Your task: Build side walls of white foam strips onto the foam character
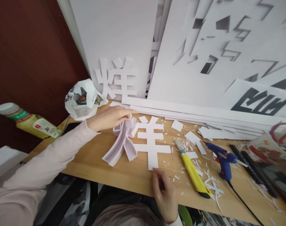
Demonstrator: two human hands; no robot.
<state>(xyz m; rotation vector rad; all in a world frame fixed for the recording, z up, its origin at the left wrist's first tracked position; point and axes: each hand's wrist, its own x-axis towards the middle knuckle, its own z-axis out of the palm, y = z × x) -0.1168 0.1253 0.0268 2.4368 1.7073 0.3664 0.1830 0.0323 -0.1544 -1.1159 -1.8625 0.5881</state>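
Observation:
My left hand [111,118] reaches across from the left, its index finger stretched out and its other fingers bent at the top of a raised white foam-board character part [120,141] with upright side walls. Those fingers partly cover its top. Right beside it lies a flat white cut-out character part [152,141] with several crossbars. At the lower end of this cut-out, my right hand [165,194] has its thumb and index finger closed on the edge. A small white offcut [143,119] lies above the cut-out's left arm.
A yellow utility knife [195,175] and blue glue gun [223,158] lie on the right among white scraps [213,185]. Black pens [248,166] and a cup with scissors [270,146] stand farther right. A plastic bag [80,100], a bottle [27,121] and leaning boards [117,31] border the table.

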